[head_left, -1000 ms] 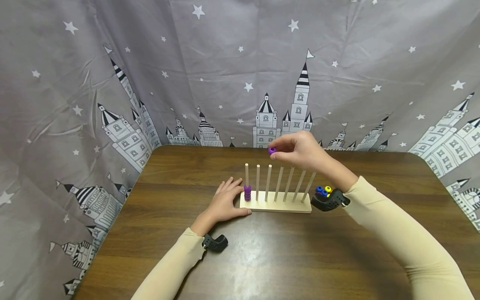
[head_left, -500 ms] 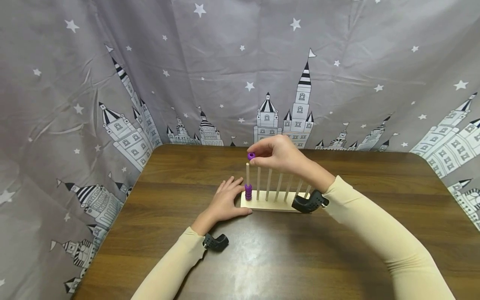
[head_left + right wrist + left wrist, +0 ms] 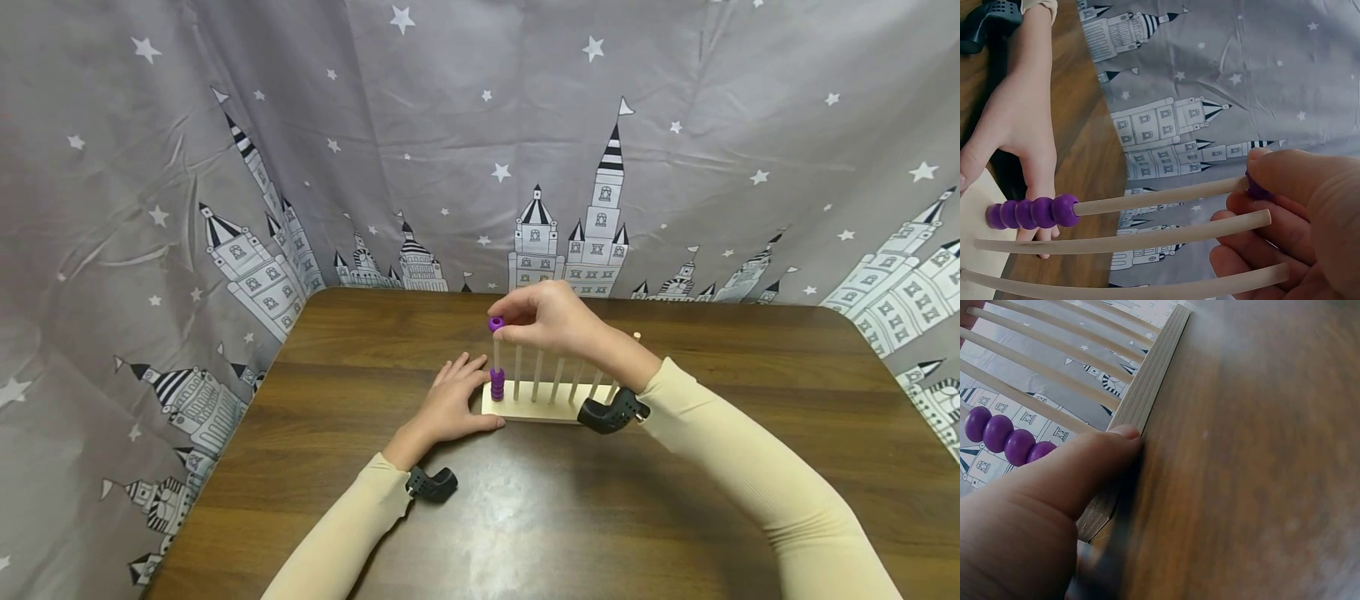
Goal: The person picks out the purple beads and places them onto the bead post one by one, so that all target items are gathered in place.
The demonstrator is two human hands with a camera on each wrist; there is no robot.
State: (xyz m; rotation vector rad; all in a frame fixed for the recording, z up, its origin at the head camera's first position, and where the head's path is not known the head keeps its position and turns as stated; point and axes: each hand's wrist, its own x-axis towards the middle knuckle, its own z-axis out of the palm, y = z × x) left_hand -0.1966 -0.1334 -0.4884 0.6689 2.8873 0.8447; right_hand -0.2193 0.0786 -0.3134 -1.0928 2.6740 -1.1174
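Observation:
A purple bead (image 3: 496, 324) is pinched between the thumb and index finger of my right hand (image 3: 551, 317). It sits at the tip of the leftmost wooden peg (image 3: 1160, 195); in the right wrist view the thumb partly covers it. Low on that same peg is a stack of several purple beads (image 3: 497, 386). The pegs rise from a pale wooden base (image 3: 543, 410). My left hand (image 3: 447, 406) lies at the base's left end with fingers spread and straight, its thumb (image 3: 1085, 465) touching the front edge.
Several bare pegs (image 3: 1129, 236) stand in a row right of the beaded one, partly behind my right hand. A brown wooden table (image 3: 480, 508) lies under everything. Behind it hangs a grey curtain (image 3: 420, 100) printed with castles and stars.
My right hand has carried the purple bead left and down onto the leftmost peg's tip. The blue and yellow beads on the right are now hidden behind the right arm. My left hand stays put.

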